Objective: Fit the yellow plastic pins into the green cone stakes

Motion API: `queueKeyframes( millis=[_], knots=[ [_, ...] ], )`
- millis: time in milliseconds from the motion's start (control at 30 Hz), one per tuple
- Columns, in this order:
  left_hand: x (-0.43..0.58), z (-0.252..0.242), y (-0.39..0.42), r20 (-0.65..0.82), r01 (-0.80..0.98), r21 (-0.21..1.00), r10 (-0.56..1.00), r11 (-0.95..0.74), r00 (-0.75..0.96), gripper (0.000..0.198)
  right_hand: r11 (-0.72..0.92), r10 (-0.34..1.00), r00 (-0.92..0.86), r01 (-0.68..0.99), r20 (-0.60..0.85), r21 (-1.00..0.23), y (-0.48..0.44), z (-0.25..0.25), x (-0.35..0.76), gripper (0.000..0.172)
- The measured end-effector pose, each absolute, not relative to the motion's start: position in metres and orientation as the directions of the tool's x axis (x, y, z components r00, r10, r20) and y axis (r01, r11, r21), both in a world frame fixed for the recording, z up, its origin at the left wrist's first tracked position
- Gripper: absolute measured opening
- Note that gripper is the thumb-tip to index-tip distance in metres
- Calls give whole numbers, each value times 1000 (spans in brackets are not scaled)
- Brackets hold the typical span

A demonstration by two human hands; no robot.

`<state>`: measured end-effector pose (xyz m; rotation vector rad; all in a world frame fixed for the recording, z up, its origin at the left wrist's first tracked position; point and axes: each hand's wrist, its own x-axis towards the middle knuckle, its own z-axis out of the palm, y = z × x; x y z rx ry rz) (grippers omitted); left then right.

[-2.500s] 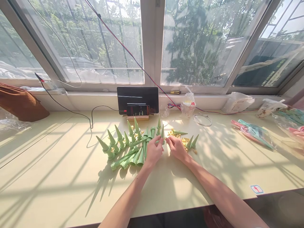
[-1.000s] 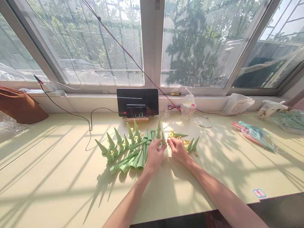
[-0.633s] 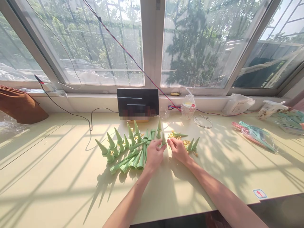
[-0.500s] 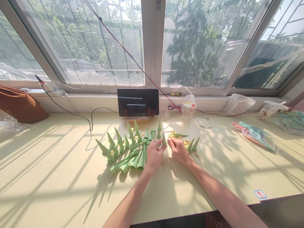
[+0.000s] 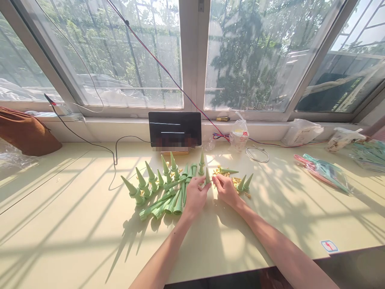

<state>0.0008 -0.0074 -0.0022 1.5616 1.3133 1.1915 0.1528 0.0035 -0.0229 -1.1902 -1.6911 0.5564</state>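
My left hand (image 5: 197, 194) is closed on a green plastic spike (image 5: 207, 176) that points upward. Close by on the right, my right hand (image 5: 225, 188) is pinched; its fingertips hide whatever small piece they hold. Left of my hands lies a heap of loose green spikes (image 5: 170, 204). Behind that heap a row of assembled green spikes (image 5: 144, 184) stands tips up, and one more upright spike (image 5: 201, 162) stands just beyond my left hand. Small yellow pieces (image 5: 215, 171) lie by my right hand, with two short green cones (image 5: 244, 184) to its right.
A black tablet (image 5: 175, 128) leans at the back, near a bagged cup (image 5: 239, 134) and a coiled cable (image 5: 257, 155). Pink and teal packaged items (image 5: 323, 172) lie at the right. A brown bag (image 5: 28, 132) sits at the far left of the table (image 5: 72, 228).
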Motion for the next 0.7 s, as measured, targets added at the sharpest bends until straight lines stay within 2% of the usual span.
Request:
queueKeyframes(
  millis=[500, 700],
  knots=[
    [0, -5, -6, 226, 273, 936, 974, -222, 19, 29, 417, 895, -61, 460, 441, -784, 3, -22, 152, 42],
    [0, -5, -5, 194, 290, 937, 980, -195, 31, 32, 413, 898, -60, 457, 436, -788, 3, -22, 153, 42]
  ],
)
